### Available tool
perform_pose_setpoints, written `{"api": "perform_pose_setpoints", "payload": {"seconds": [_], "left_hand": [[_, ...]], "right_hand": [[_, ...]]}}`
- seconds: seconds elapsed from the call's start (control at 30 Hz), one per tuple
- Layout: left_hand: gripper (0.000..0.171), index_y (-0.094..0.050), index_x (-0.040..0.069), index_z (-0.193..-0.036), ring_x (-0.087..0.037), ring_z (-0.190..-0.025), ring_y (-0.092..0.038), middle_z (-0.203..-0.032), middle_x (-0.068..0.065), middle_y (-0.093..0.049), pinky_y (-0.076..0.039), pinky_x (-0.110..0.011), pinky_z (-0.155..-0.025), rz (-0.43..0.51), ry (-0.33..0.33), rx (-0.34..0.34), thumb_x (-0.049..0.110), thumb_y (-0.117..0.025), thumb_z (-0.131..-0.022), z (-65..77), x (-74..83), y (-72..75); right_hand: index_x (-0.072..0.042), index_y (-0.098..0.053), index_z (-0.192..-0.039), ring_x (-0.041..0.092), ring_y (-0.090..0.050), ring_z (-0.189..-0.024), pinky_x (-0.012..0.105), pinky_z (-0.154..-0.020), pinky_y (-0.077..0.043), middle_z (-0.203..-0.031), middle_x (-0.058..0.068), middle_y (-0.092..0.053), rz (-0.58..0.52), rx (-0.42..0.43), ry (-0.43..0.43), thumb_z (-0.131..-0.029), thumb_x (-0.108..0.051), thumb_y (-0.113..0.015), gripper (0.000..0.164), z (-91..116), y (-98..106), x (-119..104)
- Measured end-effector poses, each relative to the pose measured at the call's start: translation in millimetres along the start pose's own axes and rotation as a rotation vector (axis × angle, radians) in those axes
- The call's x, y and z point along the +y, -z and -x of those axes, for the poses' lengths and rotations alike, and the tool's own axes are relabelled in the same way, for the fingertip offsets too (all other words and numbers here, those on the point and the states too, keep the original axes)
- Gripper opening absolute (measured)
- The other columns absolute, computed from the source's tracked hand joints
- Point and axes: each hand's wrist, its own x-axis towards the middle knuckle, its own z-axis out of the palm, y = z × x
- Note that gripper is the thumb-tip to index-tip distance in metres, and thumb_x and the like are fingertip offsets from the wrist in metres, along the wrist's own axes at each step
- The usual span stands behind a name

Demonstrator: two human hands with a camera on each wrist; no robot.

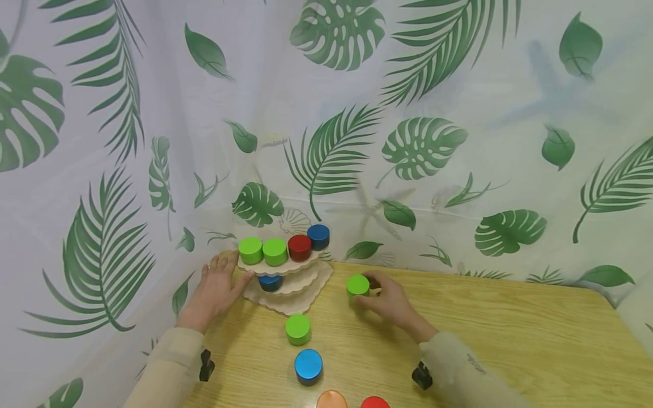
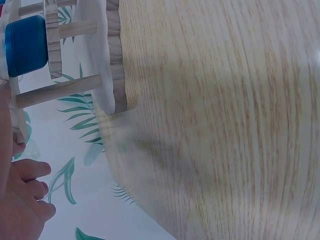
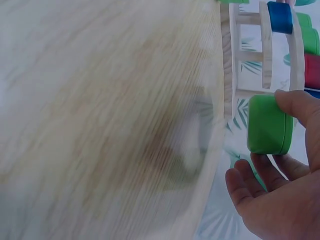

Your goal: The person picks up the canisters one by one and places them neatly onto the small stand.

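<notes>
A tiered wooden stand (image 1: 285, 303) with scalloped edges is at the back left of the table. On its top tier sit two green round tins (image 1: 275, 252), a dark red tin (image 1: 299, 248) and a blue tin (image 1: 318, 237); another blue tin (image 2: 27, 46) is on a lower tier. My left hand (image 1: 216, 289) holds the left end of the top tier, thumb at the front edge and fingers behind. To the right of the stand, my right hand (image 1: 390, 300) pinches a green tin (image 3: 267, 124) between thumb and fingers, raised above the table in the right wrist view.
In front of the stand, a green tin (image 1: 298, 329) and a blue tin (image 1: 308, 366) rest on the wooden table (image 1: 510, 334). An orange tin (image 1: 331, 400) and a red tin (image 1: 374, 403) show at the bottom edge. A leaf-patterned cloth (image 1: 449, 170) hangs behind and left.
</notes>
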Motion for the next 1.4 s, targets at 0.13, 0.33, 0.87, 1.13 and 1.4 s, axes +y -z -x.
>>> {"api": "perform_pose_setpoints", "payload": {"seconds": [0.13, 0.33, 0.87, 1.13, 1.4], "left_hand": [[0.079, -0.030, -0.006, -0.162, -0.058, -0.154, -0.025, -0.163, -0.034, -0.038, -0.018, -0.074, -0.125, 0.006, 0.003, -0.002, 0.053, -0.044, -0.111, -0.4, 0.6, 0.8], [0.079, -0.029, -0.006, -0.163, -0.057, -0.155, -0.024, -0.164, -0.035, -0.035, -0.017, -0.074, -0.126, 0.012, 0.012, -0.009, 0.052, -0.045, -0.111, 0.0, 1.5, 2.2], [0.081, -0.028, -0.006, -0.163, -0.058, -0.155, -0.023, -0.164, -0.035, -0.034, -0.017, -0.074, -0.125, 0.002, 0.019, -0.022, 0.054, -0.043, -0.111, 0.6, 1.9, 1.4], [0.080, -0.030, -0.006, -0.163, -0.057, -0.155, -0.025, -0.163, -0.034, -0.037, -0.018, -0.074, -0.125, 0.002, 0.018, -0.016, 0.054, -0.043, -0.111, 0.4, 2.6, 1.5], [0.081, -0.028, -0.006, -0.163, -0.056, -0.155, -0.024, -0.164, -0.034, -0.036, -0.016, -0.074, -0.126, 0.003, 0.019, -0.022, 0.054, -0.043, -0.111, 0.8, 2.0, 0.8]], "right_hand": [[0.001, -0.059, -0.144, 0.036, -0.066, -0.120, 0.054, -0.103, -0.056, -0.132, 0.018, -0.070, 0.002, -0.004, -0.002, -0.090, -0.022, -0.083, 0.063, -1.2, -5.6, -4.3], [0.000, -0.059, -0.144, 0.035, -0.065, -0.122, 0.053, -0.103, -0.056, -0.134, 0.017, -0.069, -0.002, -0.013, 0.005, -0.090, -0.022, -0.082, 0.063, -3.6, -12.7, -11.1], [-0.008, -0.064, -0.140, 0.030, -0.065, -0.119, 0.052, -0.103, -0.056, -0.129, 0.008, -0.071, -0.057, -0.042, 0.021, -0.089, -0.021, -0.085, 0.057, -10.8, -31.7, -40.2], [-0.005, -0.062, -0.143, 0.032, -0.065, -0.120, 0.051, -0.101, -0.056, -0.130, 0.010, -0.071, -0.061, -0.049, 0.061, -0.089, -0.021, -0.085, 0.061, -13.1, -41.2, -48.1], [-0.008, -0.063, -0.142, 0.031, -0.065, -0.120, 0.051, -0.100, -0.057, -0.134, 0.008, -0.070, -0.048, -0.066, 0.073, -0.088, -0.021, -0.085, 0.060, -16.0, -47.7, -56.8]]}}
